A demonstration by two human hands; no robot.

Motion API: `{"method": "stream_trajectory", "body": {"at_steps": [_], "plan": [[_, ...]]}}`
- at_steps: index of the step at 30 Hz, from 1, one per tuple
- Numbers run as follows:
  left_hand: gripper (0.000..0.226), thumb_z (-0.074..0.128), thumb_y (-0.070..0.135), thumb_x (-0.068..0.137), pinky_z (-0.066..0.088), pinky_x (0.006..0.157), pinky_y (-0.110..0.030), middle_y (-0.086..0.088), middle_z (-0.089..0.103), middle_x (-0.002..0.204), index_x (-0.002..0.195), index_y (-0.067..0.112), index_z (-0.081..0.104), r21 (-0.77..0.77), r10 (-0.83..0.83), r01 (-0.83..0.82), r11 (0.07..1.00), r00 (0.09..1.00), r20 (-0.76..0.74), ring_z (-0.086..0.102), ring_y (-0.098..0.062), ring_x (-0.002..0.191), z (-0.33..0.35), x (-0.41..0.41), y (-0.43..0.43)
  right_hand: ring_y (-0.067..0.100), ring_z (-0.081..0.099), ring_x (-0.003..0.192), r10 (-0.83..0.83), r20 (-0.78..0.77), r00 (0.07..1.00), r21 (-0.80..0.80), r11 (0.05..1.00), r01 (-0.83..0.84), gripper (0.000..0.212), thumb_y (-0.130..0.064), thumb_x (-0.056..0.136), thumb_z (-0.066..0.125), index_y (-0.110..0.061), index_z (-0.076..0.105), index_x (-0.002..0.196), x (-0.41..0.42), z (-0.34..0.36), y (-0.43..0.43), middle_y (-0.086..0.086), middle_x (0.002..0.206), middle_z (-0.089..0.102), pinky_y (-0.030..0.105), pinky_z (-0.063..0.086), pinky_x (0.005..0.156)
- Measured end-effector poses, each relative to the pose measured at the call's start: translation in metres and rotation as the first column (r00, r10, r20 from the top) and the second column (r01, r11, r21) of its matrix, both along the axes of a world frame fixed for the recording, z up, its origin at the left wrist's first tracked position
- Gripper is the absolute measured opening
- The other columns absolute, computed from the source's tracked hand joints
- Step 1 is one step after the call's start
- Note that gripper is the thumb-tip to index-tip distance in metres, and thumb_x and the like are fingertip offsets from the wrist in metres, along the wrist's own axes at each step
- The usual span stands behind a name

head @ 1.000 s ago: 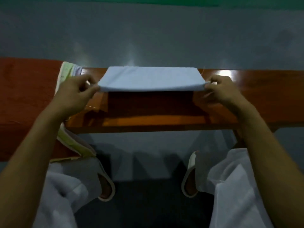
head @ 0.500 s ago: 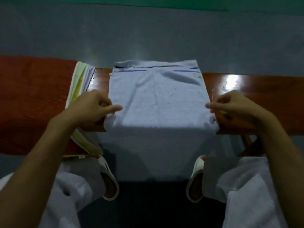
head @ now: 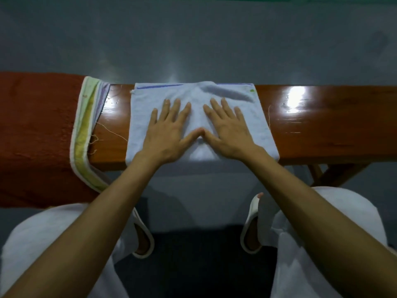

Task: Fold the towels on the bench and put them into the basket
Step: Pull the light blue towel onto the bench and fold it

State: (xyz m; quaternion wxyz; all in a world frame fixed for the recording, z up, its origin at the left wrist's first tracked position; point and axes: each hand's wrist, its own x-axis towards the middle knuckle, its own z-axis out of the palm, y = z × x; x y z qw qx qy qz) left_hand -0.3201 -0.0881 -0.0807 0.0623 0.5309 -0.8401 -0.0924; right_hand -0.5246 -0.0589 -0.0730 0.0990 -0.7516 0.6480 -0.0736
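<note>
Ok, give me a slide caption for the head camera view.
Both hands, left and right, press flat on a pale blue towel draped over the wooden bench.

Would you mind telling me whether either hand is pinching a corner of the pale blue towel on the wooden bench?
No, the left hand and right hand both lie flat, fingers spread, on the pale blue towel.

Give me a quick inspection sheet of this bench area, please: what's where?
Surface: glossy wooden bench, glare spots.
Job's things: pale blue towel flat across bench, near part hanging over the front edge; striped towel and red towel draped at left. Basket: nothing seen.
Clutter: loose threads.
Grippers: left hand and right hand flat on blue towel, thumbs touching.
Cables: nothing seen.
Surroundings: grey floor; white slippers.
</note>
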Motion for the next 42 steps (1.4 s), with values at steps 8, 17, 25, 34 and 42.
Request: {"method": "stream_trajectory", "body": {"at_steps": [8,17,25,34,42], "plan": [[0.101,0.005,0.091,0.087,0.0,0.128,-0.054,-0.005,-0.01,0.173,0.166,0.029,-0.001,0.001,0.112,-0.112,0.994,0.992,0.064,-0.01,-0.026,0.159,0.005,0.037,-0.014,0.023,-0.011,0.159,-0.277,-0.092,0.957,0.024,0.96,0.28,0.084,-0.073,0.099,0.007,-0.021,0.002,0.165,-0.061,-0.003,-0.01,0.002,0.173,-0.01,0.054,0.0,0.128],[0.125,0.011,0.104,0.071,-0.004,0.128,-0.053,-0.004,-0.017,0.172,0.165,0.024,-0.007,0.055,0.114,-0.118,0.992,0.992,0.061,-0.015,-0.024,0.158,0.007,0.048,-0.002,0.031,-0.006,0.159,-0.347,-0.066,0.936,0.052,0.935,0.35,0.086,-0.071,0.101,0.017,-0.017,0.002,0.165,-0.057,0.0,-0.001,0.004,0.173,-0.005,0.057,-0.001,0.127],[0.095,0.053,0.075,0.091,0.012,0.125,-0.056,0.002,0.009,0.173,0.165,0.031,0.012,0.219,0.228,-0.16,0.962,0.916,-0.331,0.008,-0.026,0.159,0.027,0.043,-0.005,0.03,0.006,0.159,-0.344,0.084,0.935,0.038,0.939,0.342,0.085,-0.069,0.099,0.039,-0.022,0.013,0.164,-0.069,-0.002,-0.007,0.002,0.173,0.008,0.058,0.008,0.127],[0.061,0.061,0.047,0.1,0.04,0.112,-0.054,-0.018,0.04,0.154,0.144,0.008,0.046,0.185,0.569,-0.547,0.816,0.817,-0.094,0.042,-0.041,0.138,0.049,0.059,-0.006,0.026,0.061,0.107,-0.493,0.316,0.811,-0.079,0.838,0.54,0.037,-0.037,0.09,0.075,-0.019,0.058,0.118,-0.092,0.019,-0.009,0.006,0.12,0.061,0.039,0.057,0.09],[0.046,0.063,0.038,0.1,0.047,0.101,-0.048,-0.023,0.057,0.132,0.125,-0.001,0.062,0.074,0.611,-0.607,0.791,0.78,-0.139,0.055,-0.041,0.12,0.041,0.046,-0.012,0.023,0.066,0.078,-0.611,0.273,0.743,0.046,0.78,0.624,0.031,-0.043,0.089,0.072,-0.015,0.063,0.098,-0.083,0.024,-0.017,0.003,0.089,0.064,0.032,0.057,0.067]]}}
